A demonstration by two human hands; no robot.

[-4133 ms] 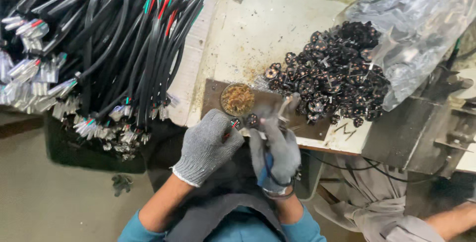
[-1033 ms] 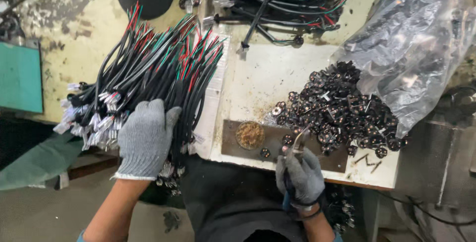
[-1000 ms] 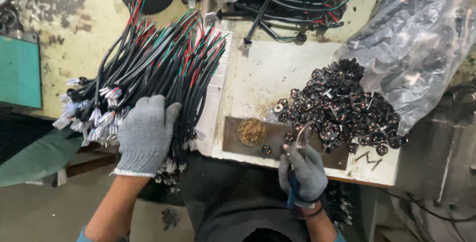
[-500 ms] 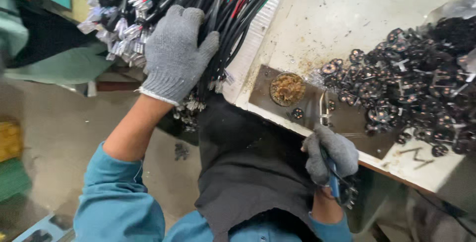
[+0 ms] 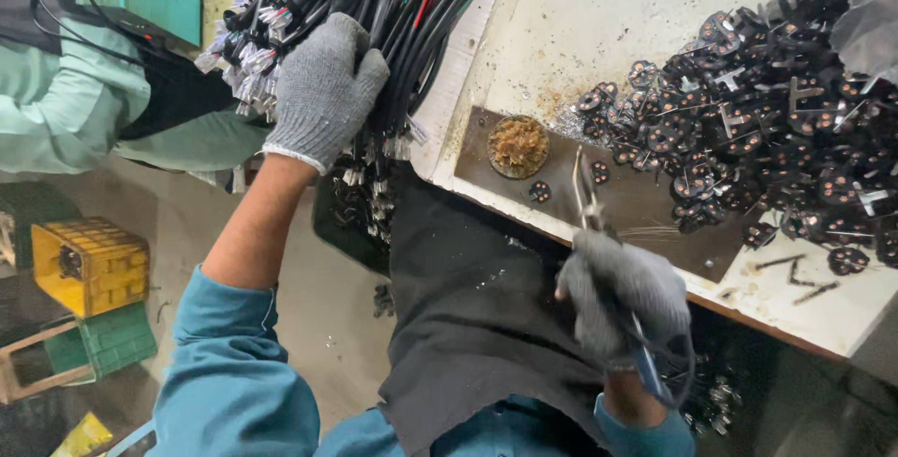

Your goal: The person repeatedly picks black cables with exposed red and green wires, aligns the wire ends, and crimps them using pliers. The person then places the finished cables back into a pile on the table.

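Note:
My left hand (image 5: pixel 323 87), in a grey knit glove, lies on a thick bundle of black, red and green cables (image 5: pixel 393 17) with stripped white-tipped ends, at the bench's left edge. My right hand (image 5: pixel 622 293), also gloved, is closed on a soldering iron (image 5: pixel 591 197) with a blue handle; its tip points up over a brown metal plate (image 5: pixel 645 204). A small round tin of amber flux (image 5: pixel 517 145) sits on that plate. One small black round part (image 5: pixel 540 191) lies just left of the tip.
A large heap of black round parts (image 5: pixel 767 120) spreads over the right of the white bench (image 5: pixel 599 17). Another person in a pale green sleeve (image 5: pixel 70 101) sits at left. A yellow crate (image 5: pixel 89 265) and green crate (image 5: pixel 103 345) stand on the floor.
The view has swung down and left. My left hand moved from beside my right hand out to the cable bundle and now rests on it. My right hand keeps the iron over the plate.

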